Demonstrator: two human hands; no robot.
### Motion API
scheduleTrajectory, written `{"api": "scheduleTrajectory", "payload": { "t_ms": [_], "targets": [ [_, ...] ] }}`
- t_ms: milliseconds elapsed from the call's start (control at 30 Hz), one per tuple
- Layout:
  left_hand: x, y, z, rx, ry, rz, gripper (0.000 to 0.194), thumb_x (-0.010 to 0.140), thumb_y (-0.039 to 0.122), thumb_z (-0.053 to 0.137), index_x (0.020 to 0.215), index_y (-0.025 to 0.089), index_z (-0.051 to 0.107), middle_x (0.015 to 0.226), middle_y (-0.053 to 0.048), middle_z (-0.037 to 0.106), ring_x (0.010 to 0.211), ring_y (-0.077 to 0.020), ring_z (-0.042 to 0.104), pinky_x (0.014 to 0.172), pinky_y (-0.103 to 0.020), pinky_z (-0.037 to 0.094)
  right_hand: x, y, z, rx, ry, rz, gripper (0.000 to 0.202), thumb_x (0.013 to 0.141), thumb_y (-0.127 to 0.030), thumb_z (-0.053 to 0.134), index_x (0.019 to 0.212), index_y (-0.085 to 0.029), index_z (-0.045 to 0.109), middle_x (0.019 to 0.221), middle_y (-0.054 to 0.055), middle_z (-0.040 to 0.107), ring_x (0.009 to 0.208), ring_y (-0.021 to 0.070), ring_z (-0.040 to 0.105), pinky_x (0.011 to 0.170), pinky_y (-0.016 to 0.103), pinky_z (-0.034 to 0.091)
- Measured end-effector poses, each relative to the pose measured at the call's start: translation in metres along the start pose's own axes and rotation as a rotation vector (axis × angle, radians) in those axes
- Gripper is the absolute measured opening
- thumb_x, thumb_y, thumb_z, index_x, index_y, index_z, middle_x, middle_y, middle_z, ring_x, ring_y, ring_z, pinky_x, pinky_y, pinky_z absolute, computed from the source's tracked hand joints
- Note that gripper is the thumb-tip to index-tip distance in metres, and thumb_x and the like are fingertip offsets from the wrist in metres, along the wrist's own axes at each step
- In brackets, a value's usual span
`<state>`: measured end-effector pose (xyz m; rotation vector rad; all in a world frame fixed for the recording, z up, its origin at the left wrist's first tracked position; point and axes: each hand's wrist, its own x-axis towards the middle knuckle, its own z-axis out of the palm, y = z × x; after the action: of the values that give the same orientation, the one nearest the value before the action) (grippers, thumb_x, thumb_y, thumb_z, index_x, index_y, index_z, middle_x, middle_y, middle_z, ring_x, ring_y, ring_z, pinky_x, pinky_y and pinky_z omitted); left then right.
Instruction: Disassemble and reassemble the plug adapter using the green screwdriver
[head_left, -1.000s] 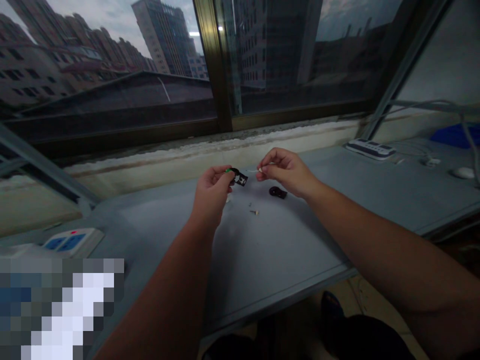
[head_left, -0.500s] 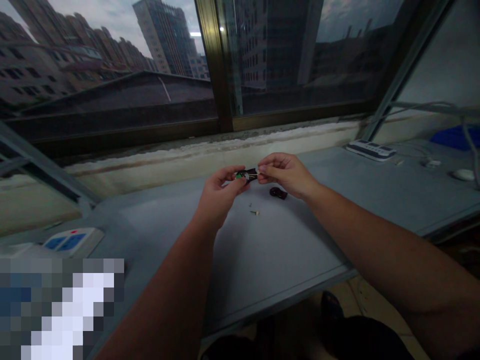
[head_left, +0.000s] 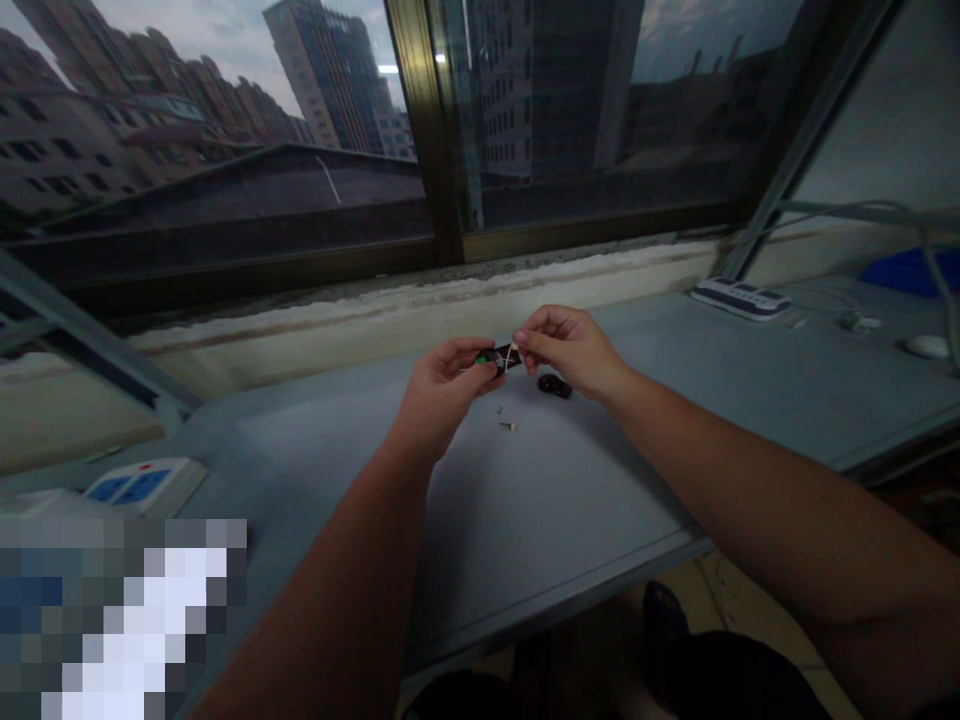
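Observation:
My left hand (head_left: pixel 450 385) is closed on a small black plastic casing (head_left: pixel 514 355) with a green circuit board (head_left: pixel 482 359) inside, gripped between thumb and fingers above the table. Thin pale wires (head_left: pixel 508 357) come out of it. At the casing's right end my right hand (head_left: pixel 568 347) pinches a small white piece at the end of the wires, too small to name. A glossy black plastic part (head_left: pixel 555 386) lies on the table just below my right hand. Nearer to me lies a small pale piece with a thin dark shaft (head_left: pixel 509 426), beside a tiny metal bit (head_left: pixel 499 409).
The grey table (head_left: pixel 570 500) runs beneath a window with a wide metal frame (head_left: pixel 429 130). A white power strip with blue sockets (head_left: pixel 146 485) stands at left, another power strip (head_left: pixel 740 298) at back right. Cables, a white mouse-like object (head_left: pixel 926 347) and a blue item (head_left: pixel 911 272) lie farther right.
The wires at the casing's right end now bend upward, where before they ran straighter toward my right fingers. Both hands have barely shifted; the parts on the table lie as before.

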<state>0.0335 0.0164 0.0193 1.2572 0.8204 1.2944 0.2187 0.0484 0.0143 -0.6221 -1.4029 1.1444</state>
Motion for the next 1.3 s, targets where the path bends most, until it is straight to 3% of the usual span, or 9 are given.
{"api": "scheduleTrajectory", "payload": {
  "t_ms": [333,500,667,900,1300],
  "targets": [
    [0.0,-0.001,-0.001,0.105,0.016,-0.037,0.039,0.066,0.015,0.086,0.102,0.012,0.073,0.094,-0.007,0.076,0.075,-0.0125,0.072,0.079,-0.028,0.059,0.004,0.003,-0.005,-0.098,0.061,-0.054,0.041,0.071,-0.052,0.089,0.077,-0.019,0.065,0.057,-0.005,0.064,0.047,0.0086,0.058,0.048,0.022,0.05],
    [0.0,-0.002,-0.002,0.152,0.059,-0.017,0.042,0.066,0.017,0.088,0.105,0.013,0.074,0.098,-0.009,0.077,0.075,-0.0129,0.072,0.077,-0.028,0.057,0.004,0.001,-0.011,-0.137,0.091,-0.025,0.041,0.067,-0.05,0.091,0.076,-0.019,0.066,0.065,-0.001,0.069,0.056,0.0113,0.065,0.057,0.026,0.057],
    [-0.001,-0.002,-0.003,0.208,0.114,0.003,0.042,0.067,0.023,0.089,0.105,0.013,0.075,0.096,-0.009,0.076,0.075,-0.0133,0.071,0.074,-0.027,0.057,-0.001,0.0,-0.007,-0.257,0.048,-0.126,0.032,0.072,-0.042,0.088,0.077,-0.02,0.065,0.066,-0.001,0.067,0.06,0.0138,0.066,0.058,0.028,0.054],
    [-0.001,-0.002,-0.002,0.207,0.077,0.025,0.037,0.069,0.024,0.088,0.102,0.014,0.074,0.096,-0.008,0.076,0.076,-0.014,0.071,0.079,-0.03,0.059,-0.008,0.004,-0.003,-0.485,-0.035,-0.245,0.021,0.082,-0.036,0.08,0.08,-0.019,0.068,0.077,0.002,0.069,0.069,0.0146,0.064,0.063,0.029,0.051],
    [0.003,-0.006,-0.005,0.159,0.119,0.022,0.03,0.073,0.022,0.084,0.099,0.014,0.073,0.099,-0.008,0.075,0.078,-0.013,0.072,0.084,-0.031,0.062,-0.006,0.0,-0.007,-0.312,-0.099,-0.127,0.015,0.078,-0.027,0.077,0.086,-0.016,0.071,0.071,0.002,0.071,0.065,0.0134,0.067,0.062,0.027,0.054]
  ]
}}
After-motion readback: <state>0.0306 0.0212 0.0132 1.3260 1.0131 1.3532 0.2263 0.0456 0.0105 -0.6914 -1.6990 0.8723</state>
